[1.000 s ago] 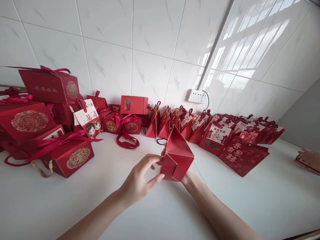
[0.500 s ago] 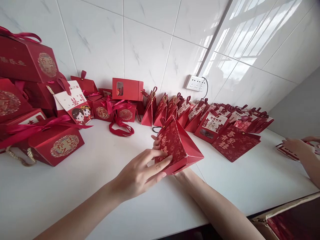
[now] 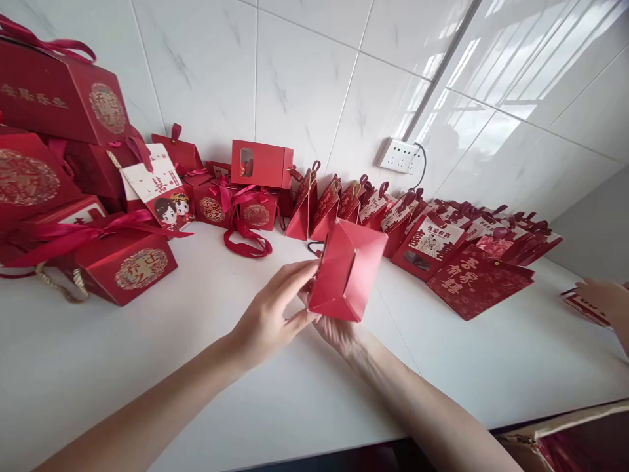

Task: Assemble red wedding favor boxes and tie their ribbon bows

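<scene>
Between my hands, a little above the table (image 3: 236,393), is a red paper gift box (image 3: 346,269). Its folded base faces me, with a slit and creased flaps showing, so its printed side is turned out of sight. My left hand (image 3: 275,311) grips the box's left edge, thumb low and fingers reaching behind. From below and behind, my right hand (image 3: 339,331) holds it, most of its fingers hidden by the box. A flat dark-red printed bag-shaped box (image 3: 479,278) lies to the right of it.
A row of red wedge-shaped gift boxes (image 3: 354,203) lines the tiled wall. Larger ribboned boxes (image 3: 122,262) are stacked at left. A power strip (image 3: 400,156) hangs on the wall. Another person's hand (image 3: 602,298) is at far right, above an open carton (image 3: 535,432).
The gift box has been turned in my hands, from its printed side to its base facing me. My view has shifted slightly. The other person's hand at right has moved.
</scene>
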`<state>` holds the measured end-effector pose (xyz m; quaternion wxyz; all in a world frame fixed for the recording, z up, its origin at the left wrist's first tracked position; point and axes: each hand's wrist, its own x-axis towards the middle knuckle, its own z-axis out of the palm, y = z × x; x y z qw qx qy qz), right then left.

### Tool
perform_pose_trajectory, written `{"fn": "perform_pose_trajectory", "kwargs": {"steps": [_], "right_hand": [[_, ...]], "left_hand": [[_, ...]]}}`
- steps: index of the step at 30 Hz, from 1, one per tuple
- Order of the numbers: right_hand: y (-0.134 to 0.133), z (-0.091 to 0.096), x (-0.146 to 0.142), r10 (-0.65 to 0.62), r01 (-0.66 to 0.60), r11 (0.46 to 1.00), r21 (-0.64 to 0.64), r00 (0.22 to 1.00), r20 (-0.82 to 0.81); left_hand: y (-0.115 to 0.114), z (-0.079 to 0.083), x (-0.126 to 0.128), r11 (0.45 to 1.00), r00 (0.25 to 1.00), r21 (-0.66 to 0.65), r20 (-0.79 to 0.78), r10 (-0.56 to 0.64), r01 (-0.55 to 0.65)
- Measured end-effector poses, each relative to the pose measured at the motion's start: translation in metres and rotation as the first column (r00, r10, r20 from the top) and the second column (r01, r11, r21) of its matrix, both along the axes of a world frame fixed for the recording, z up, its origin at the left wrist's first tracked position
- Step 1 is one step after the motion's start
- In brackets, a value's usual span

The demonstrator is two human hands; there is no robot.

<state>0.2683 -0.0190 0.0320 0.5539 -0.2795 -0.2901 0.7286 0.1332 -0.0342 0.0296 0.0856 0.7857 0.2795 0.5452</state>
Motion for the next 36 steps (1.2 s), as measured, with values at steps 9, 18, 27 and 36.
{"fn": "perform_pose_trajectory", "kwargs": {"steps": [9, 18, 27, 36], "right_hand": [[0.006, 0.003, -0.004, 0.026, -0.058, 0.980, -0.193, 0.986, -0.163], [0.007, 0.003, -0.003, -0.165, 0.158, 0.983, -0.098, 0.984, -0.066], [0.015, -0.001, 0.005, -0.190, 0.184, 0.972, 0.144, 0.981, 0.031], [0.022, -0.011, 0.006, -0.048, 0.049, 0.999, 0.012, 0.998, -0.034]], "left_hand": [[-0.002, 0.009, 0.003, 0.917, 0.872, -0.388, 0.476, 0.115, 0.090], [-0.004, 0.008, 0.003, 0.859, 0.849, -0.482, 0.515, 0.118, 0.173], [0.003, 0.010, -0.002, 0.834, 0.844, -0.517, 0.521, 0.127, 0.194], [-0.004, 0.012, -0.001, 0.917, 0.926, -0.396, 0.364, 0.103, 0.054]]}}
